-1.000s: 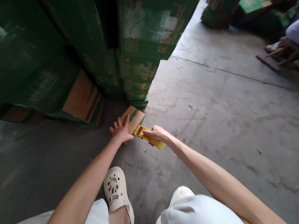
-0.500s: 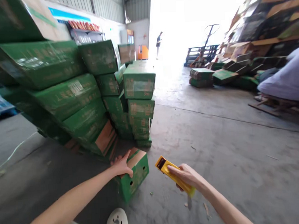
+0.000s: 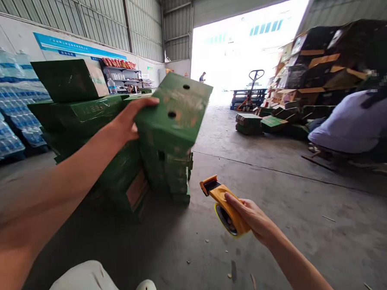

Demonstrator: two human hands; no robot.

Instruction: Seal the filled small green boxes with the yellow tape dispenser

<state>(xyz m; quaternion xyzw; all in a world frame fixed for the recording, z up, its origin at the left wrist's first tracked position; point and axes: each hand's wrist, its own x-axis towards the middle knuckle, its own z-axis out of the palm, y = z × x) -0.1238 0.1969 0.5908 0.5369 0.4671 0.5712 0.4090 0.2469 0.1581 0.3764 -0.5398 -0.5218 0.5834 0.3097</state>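
My left hand grips the near end of a green cardboard box and holds it up in the air, tilted, with two round holes showing on its top face. My right hand is closed round a yellow tape dispenser, held low over the concrete floor with its orange nose pointing up and left. Behind the lifted box stands a stack of green cartons.
Shrink-wrapped water bottle packs line the left wall. At right a person in a pale shirt sits by piles of flattened green and brown cartons. A pallet jack stands by the bright doorway. Scraps litter the floor.
My left hand has lifted the green box from the floor up to chest height. My right hand stays low with the tape dispenser. The view has tilted up toward the doorway.
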